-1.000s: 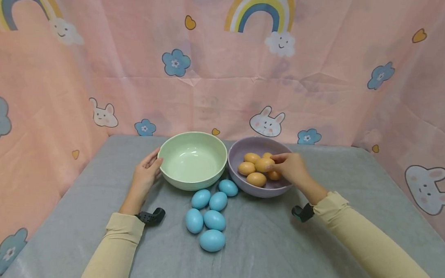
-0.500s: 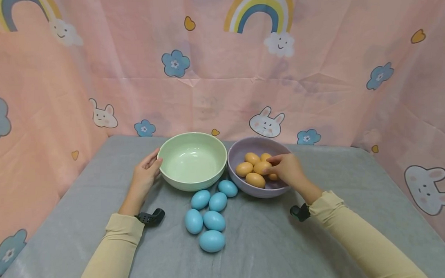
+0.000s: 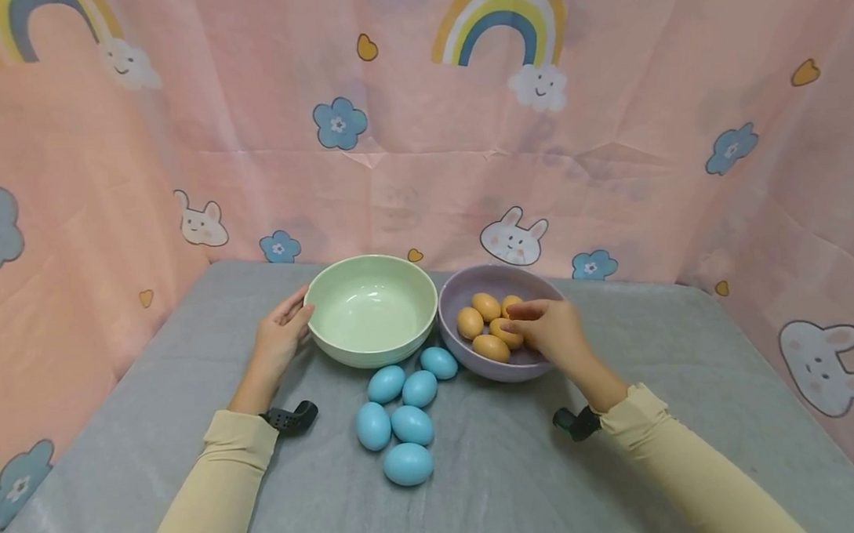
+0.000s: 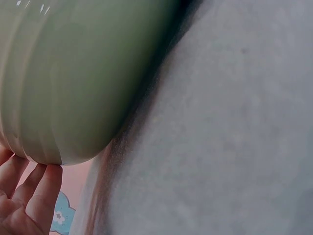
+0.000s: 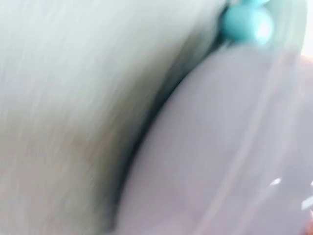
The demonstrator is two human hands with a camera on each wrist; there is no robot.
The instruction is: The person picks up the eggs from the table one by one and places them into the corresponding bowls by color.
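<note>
In the head view, my left hand [image 3: 277,338] holds the left side of a pale green bowl [image 3: 373,351], its thumb lapping the rim. The left wrist view shows fingers [image 4: 45,196] against the outside wall. My right hand [image 3: 552,333] reaches into a purple bowl [image 3: 504,370] among several brown eggs [image 3: 486,307]. Its thumb tip touches the nearest egg [image 3: 505,336], and the index finger extends above it with a gap between. Part of the bowl's contents is hidden behind this hand. The right wrist view is blurred, showing the purple bowl's outside.
Several blue eggs [image 3: 409,464] lie on the grey cloth [image 3: 512,467] in front of the two bowls, which stand side by side. A pink printed curtain [image 3: 424,180] rises behind the table and at both sides. Dark bands [image 3: 291,418] are on both wrists.
My right hand has lowered slightly into the purple bowl, and the brown egg at its fingertips has come down among the others. Two brown eggs shifted a little. The left hand stays put.
</note>
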